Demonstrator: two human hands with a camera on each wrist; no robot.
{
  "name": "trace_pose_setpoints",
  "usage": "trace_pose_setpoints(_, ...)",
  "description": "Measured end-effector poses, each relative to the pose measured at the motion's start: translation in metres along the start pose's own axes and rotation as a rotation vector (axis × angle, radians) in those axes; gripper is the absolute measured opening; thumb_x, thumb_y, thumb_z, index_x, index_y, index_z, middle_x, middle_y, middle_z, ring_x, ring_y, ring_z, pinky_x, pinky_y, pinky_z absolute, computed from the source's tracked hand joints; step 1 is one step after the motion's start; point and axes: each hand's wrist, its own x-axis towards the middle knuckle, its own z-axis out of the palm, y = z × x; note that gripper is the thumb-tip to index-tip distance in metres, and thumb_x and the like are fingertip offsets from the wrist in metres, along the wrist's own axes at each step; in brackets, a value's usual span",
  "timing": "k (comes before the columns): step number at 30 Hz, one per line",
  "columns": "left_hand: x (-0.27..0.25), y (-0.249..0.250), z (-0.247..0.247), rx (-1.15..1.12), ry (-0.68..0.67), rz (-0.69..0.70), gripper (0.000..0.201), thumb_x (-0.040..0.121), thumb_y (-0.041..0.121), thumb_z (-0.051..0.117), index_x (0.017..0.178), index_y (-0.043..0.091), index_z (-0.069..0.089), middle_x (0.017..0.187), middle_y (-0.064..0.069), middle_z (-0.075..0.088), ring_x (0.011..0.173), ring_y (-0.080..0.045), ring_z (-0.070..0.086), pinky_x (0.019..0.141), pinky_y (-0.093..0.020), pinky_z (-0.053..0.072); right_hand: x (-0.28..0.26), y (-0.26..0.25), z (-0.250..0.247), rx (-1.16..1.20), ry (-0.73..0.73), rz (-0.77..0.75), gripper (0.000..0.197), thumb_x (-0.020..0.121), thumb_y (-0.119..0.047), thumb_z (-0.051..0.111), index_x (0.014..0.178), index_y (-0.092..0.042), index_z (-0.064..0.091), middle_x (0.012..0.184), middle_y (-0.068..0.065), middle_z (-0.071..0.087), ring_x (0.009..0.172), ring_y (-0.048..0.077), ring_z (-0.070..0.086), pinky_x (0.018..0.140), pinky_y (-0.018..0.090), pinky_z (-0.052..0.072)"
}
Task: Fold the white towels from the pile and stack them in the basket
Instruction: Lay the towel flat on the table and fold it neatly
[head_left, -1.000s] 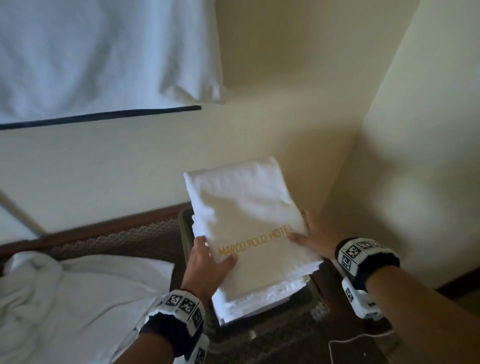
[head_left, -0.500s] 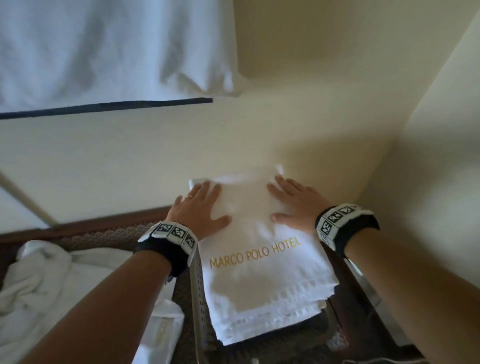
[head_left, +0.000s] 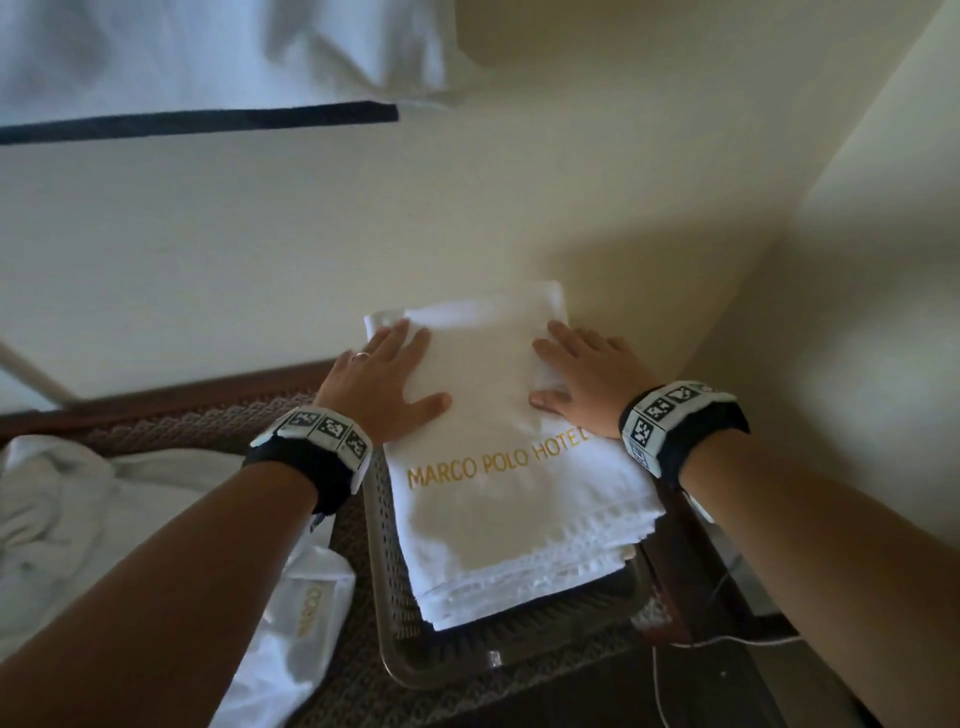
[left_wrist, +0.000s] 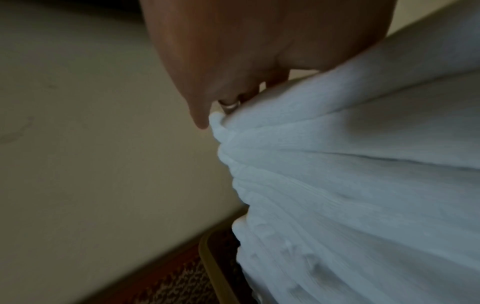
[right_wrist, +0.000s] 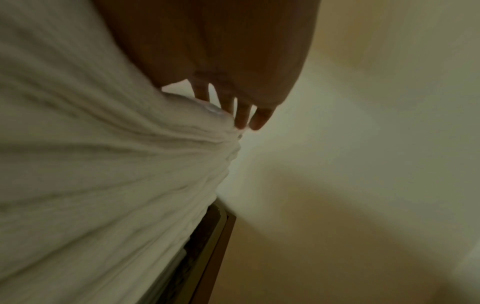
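A stack of folded white towels (head_left: 498, 499) with gold "MARCO POLO HOTEL" lettering fills the brown basket (head_left: 395, 613) against the cream wall. My left hand (head_left: 387, 379) lies flat on the far left part of the top towel, fingers straight. My right hand (head_left: 584, 369) lies flat on the far right part. In the left wrist view the stacked towel edges (left_wrist: 337, 185) sit under my left hand (left_wrist: 233, 67), above the basket rim (left_wrist: 210, 265). The right wrist view has my right hand (right_wrist: 241, 98) spread over the towel stack (right_wrist: 103, 164).
The pile of unfolded white towels (head_left: 78, 530) lies on the patterned surface at left, with one lettered towel (head_left: 306, 613) beside the basket. A white cloth with a dark band (head_left: 197, 119) hangs above. A wall corner (head_left: 779, 260) stands close on the right.
The folded towel went down onto the stack in the basket. Both hands slid from its near edge to its far part and now press it flat.
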Motion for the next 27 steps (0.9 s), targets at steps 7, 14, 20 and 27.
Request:
trace_pose_setpoints(7,-0.079,0.037,0.027,-0.046,0.346,0.151,0.080,0.088,0.064,0.038,0.152,0.017,0.039,0.162,-0.011,0.032,0.148,-0.033,0.033,0.117,-0.053,0.028,-0.051,-0.014,-0.003,0.015,0.010,-0.010,0.076,0.093,-0.069,0.032,0.153,-0.026,0.018,0.164,0.004,0.009,0.147,0.026,0.017,0.114,0.045,0.022)
trace_pose_setpoints(14,-0.117,0.036,0.048,0.010,-0.004,0.146,0.094,0.080,0.083,0.001,0.160,0.034,-0.009,0.163,0.007,-0.030,0.151,-0.018,-0.022,0.123,-0.050,0.004,-0.088,-0.032,0.026,0.054,-0.129,0.075,0.088,0.088,-0.081,0.014,0.154,-0.031,-0.018,0.156,-0.002,-0.036,0.149,0.019,-0.018,0.122,0.049,0.006)
trace_pose_setpoints(20,-0.132,0.022,0.035,-0.049,-0.006,0.175,0.082,0.091,0.073,0.026,0.159,0.029,0.017,0.170,0.001,0.001,0.156,-0.022,0.006,0.123,-0.049,0.022,-0.095,-0.059,0.029,0.026,-0.051,0.247,0.076,0.095,-0.067,0.019,0.155,-0.026,-0.005,0.163,0.004,-0.018,0.152,0.026,-0.006,0.121,0.052,0.012)
trace_pose_setpoints(27,-0.206,-0.085,0.051,-0.196,-0.209,-0.008,0.050,0.097,0.051,0.055,0.141,0.028,0.054,0.137,0.001,0.061,0.127,-0.021,0.056,0.104,-0.038,0.046,-0.110,-0.160,0.020,0.152,0.100,0.376,0.043,0.095,-0.052,0.028,0.124,-0.025,0.045,0.150,0.006,0.034,0.140,0.027,0.032,0.108,0.050,0.030)
